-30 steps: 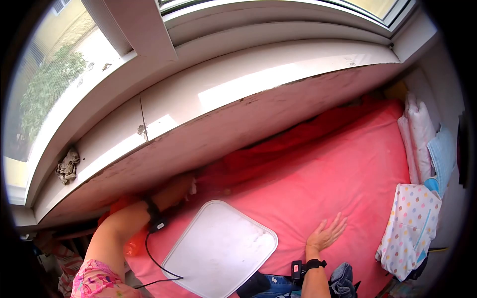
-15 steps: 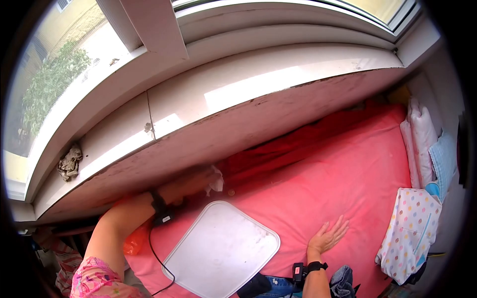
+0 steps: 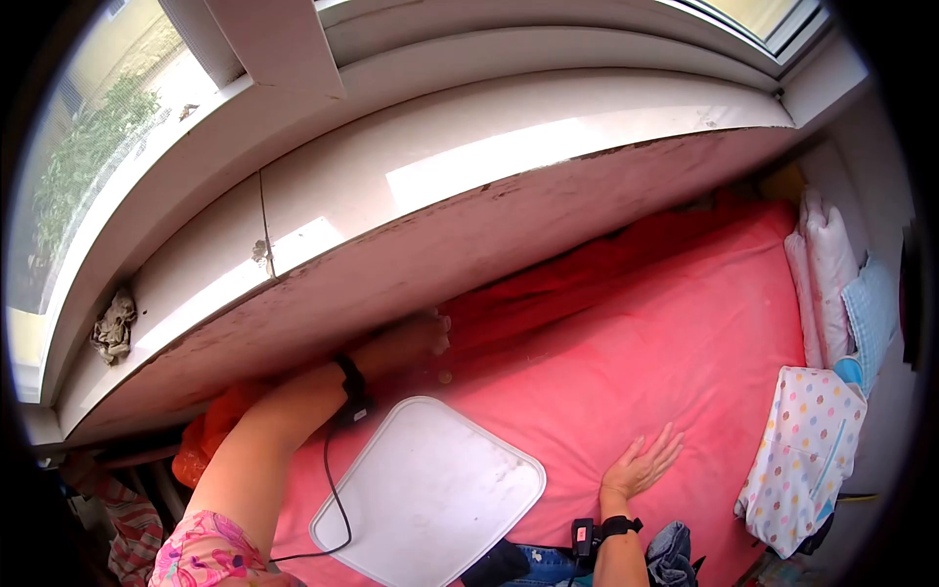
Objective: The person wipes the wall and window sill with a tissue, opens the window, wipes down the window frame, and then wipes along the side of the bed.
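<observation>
My left hand [image 3: 419, 338], blurred by motion, is at the wall [image 3: 391, 284] below the window sill, just above the bed's edge. It is closed on a crumpled white tissue [image 3: 444, 333], of which only a small part shows past the fingers. My right hand [image 3: 636, 473] lies on the pink bed sheet [image 3: 626, 372] with its fingers stretched out, holding nothing. Dark marks run along the wall's upper edge. Between my two arms a white tray-like board [image 3: 430, 489] rests on the sheet. Close to my left hand sits a small round object [image 3: 446, 377].
On the sill [image 3: 323, 196] lies a crumpled grey-brown rag [image 3: 115, 328]. Folded bedding [image 3: 827, 284] and a polka-dot cloth item [image 3: 804, 460] are at the right. An orange-red plastic bag [image 3: 201, 450] sits behind my left arm. A black cable [image 3: 337, 489] hangs from the left wrist device.
My left hand has moved slightly right and up along the wall with the tissue, and the forearm has swung rightward. More of the orange-red bag shows. My right hand stays on the sheet.
</observation>
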`<act>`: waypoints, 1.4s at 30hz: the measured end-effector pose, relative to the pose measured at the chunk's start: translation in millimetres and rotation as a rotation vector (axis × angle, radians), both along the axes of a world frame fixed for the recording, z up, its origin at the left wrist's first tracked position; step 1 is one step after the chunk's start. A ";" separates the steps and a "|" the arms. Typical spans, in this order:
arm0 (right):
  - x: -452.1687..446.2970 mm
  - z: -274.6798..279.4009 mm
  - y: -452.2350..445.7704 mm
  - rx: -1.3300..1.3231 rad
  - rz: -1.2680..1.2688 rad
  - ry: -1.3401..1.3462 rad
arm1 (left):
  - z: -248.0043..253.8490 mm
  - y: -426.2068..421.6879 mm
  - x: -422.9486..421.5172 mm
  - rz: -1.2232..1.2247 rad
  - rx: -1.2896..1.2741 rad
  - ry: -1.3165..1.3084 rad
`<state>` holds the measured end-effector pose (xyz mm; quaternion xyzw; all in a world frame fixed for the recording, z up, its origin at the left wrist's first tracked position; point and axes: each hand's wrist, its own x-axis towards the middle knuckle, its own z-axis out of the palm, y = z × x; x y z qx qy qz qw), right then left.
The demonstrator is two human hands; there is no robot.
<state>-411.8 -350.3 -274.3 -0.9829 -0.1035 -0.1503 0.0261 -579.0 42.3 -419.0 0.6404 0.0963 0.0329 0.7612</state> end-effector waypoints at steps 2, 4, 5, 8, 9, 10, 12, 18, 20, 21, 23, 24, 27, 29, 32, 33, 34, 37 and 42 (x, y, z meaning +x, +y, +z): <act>-0.3 0.6 -0.5 0.003 0.004 0.002 | 48.1 -1.1 -28.4 0.062 0.219 0.221; 0.4 0.9 -1.3 -0.018 0.010 -0.001 | 120.9 -15.2 -58.2 0.390 -0.094 0.479; 0.4 1.8 -0.1 -0.009 0.013 0.003 | 133.5 -16.4 -75.6 0.491 -0.180 0.577; -1.5 5.8 1.4 0.009 0.018 0.009 | 123.7 2.4 -140.4 0.400 -0.074 0.925; -1.5 6.1 1.8 0.004 0.011 0.008 | 116.4 10.5 -160.5 0.329 -0.024 1.045; -1.7 6.1 1.7 -0.002 0.003 0.009 | 109.2 17.2 -181.0 0.186 0.109 1.114; -1.0 4.8 1.0 0.003 0.007 0.005 | 107.7 23.0 -193.7 -0.142 0.473 1.106; -0.8 3.8 0.8 -0.003 0.005 -0.005 | 126.1 6.0 -65.7 -0.003 0.385 0.391; -1.2 3.0 0.3 -0.013 0.006 -0.009 | 118.1 -4.3 -29.3 -0.071 0.585 0.155; -1.0 2.1 -0.2 0.005 0.004 -0.004 | 117.0 -11.0 -12.3 -0.054 0.573 0.178; -0.1 -0.1 0.1 0.017 0.004 0.001 | 102.0 -14.2 -5.6 -0.034 0.554 0.201; 0.3 -0.9 -0.2 0.018 0.004 -0.003 | 82.7 -12.2 -7.1 -0.186 0.376 0.324; 1.4 0.8 -0.6 0.006 0.011 -0.010 | 93.8 -10.2 -29.0 -0.353 0.220 0.615; -2.7 2.5 0.3 0.001 0.014 -0.009 | 134.8 -6.1 -59.4 -0.391 0.290 0.969; -0.8 4.8 2.1 0.010 -0.003 -0.001 | 106.4 0.0 -130.8 -0.156 0.112 1.101; -1.0 4.0 1.1 0.003 -0.002 0.001 | 110.6 2.8 -130.2 -0.038 0.006 1.077; -1.1 3.3 0.9 -0.004 -0.001 0.001 | 114.8 5.6 -129.6 0.078 -0.100 1.044; -1.3 4.1 2.1 0.016 0.003 0.008 | 154.9 5.5 -70.1 -0.298 0.223 0.767; 1.0 -1.3 -0.6 0.019 0.014 -0.004 | 117.4 -7.2 -1.6 -0.251 0.642 0.011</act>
